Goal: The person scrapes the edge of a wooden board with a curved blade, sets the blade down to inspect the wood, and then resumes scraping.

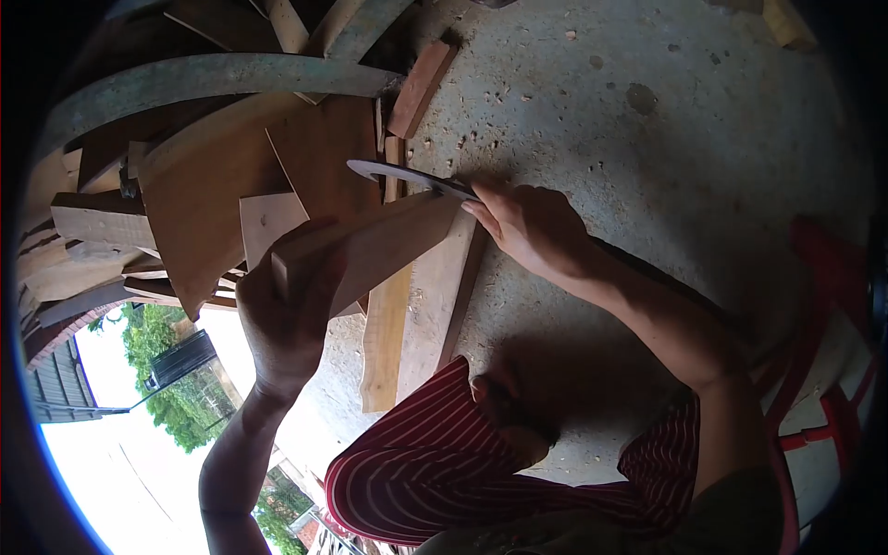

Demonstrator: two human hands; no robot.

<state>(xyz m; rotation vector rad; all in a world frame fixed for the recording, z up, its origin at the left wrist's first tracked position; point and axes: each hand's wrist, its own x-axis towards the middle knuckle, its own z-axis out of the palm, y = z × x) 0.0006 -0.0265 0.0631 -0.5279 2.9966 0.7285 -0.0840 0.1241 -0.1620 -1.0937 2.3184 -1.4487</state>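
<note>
My left hand (pixel 291 296) is wrapped round one end of a wooden board (pixel 402 236), which slants up and to the right in front of me. In my right hand (pixel 532 222) is the handle of a knife (pixel 407 173) with a long, dark blade and a curved tip. The blade points left and crosses the board's far end, right at its upper edge. My right fingers close over the handle and hide most of it. Below the board, longer planks (pixel 435 287) lie on the floor, partly covered by it.
Offcuts and boards (pixel 208 185) are piled on the left, with a curved greyish beam (pixel 222 79) across them. A reddish wooden block (pixel 423 88) lies on the concrete floor (pixel 666 166) among wood chips. Red chair parts (pixel 832 416) stand at right, near my striped-clad knees (pixel 407 472).
</note>
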